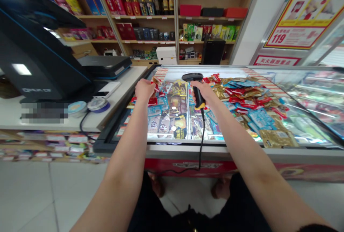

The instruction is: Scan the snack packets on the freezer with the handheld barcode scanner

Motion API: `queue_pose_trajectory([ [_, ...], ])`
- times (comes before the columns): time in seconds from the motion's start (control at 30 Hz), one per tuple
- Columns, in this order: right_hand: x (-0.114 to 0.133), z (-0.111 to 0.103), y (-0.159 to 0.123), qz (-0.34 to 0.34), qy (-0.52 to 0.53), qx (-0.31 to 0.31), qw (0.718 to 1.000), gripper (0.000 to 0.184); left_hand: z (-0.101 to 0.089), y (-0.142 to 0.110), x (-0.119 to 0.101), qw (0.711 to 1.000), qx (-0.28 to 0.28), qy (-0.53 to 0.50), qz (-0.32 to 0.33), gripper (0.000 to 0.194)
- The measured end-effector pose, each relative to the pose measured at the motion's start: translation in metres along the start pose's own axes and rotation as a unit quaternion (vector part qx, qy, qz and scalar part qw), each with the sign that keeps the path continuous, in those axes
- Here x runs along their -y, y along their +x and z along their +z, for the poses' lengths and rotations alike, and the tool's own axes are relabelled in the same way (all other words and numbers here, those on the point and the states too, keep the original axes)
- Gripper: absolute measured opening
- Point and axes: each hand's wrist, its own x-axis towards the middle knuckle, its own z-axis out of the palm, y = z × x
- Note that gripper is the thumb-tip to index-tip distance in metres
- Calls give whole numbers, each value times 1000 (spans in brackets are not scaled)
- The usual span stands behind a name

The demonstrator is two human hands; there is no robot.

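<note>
My right hand [201, 90] is wrapped round the grip of a black and yellow barcode scanner [198, 96], whose head points left and whose cable hangs over the freezer's front edge. At the left end of the glass-topped chest freezer [174, 146], my left hand [145, 89] is closed on a red snack packet [156, 82], partly hidden by the fingers. Beneath and beside that hand lie a few red and blue packets [158, 107]. To the right of the scanner spreads a large pile of gold, red and blue snack packets [244, 94] on the glass.
A counter [118, 94] on the left carries a black checkout machine [40, 56], a flat scale [103, 65], a phone [103, 92] and two small tubs [98, 105]. Shelves of boxes and bottles [163, 1] stand behind. A wall poster [298, 13] hangs at right.
</note>
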Motion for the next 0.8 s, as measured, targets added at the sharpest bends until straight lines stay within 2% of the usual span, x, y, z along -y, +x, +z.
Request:
queue_pose_trajectory([
  [0.1, -9, 9, 4, 10, -10, 21, 1000, 21, -10, -4, 14, 994, -18, 101, 21, 40],
  [0.2, -19, 12, 5, 30, -29, 28, 999, 18, -10, -13, 18, 991, 4, 136, 17, 38],
  [0.33, -26, 9, 4, 47, -46, 32, 997, 15, -6, -22, 10, 989, -8, 144, 24, 36],
  [0.47, -24, 2, 3, 80, -56, 8, 995, 16, 0, -28, -8, 987, -26, 143, 64, 37],
  [0.63, -14, -25, 1, 60, -35, -42, 997, 17, 25, -44, -43, 987, 45, 113, 107, 32],
  [0.8, -2, -69, -8, 30, -26, -88, 995, 16, 69, -71, -76, 979, 126, 96, 125, 23],
])
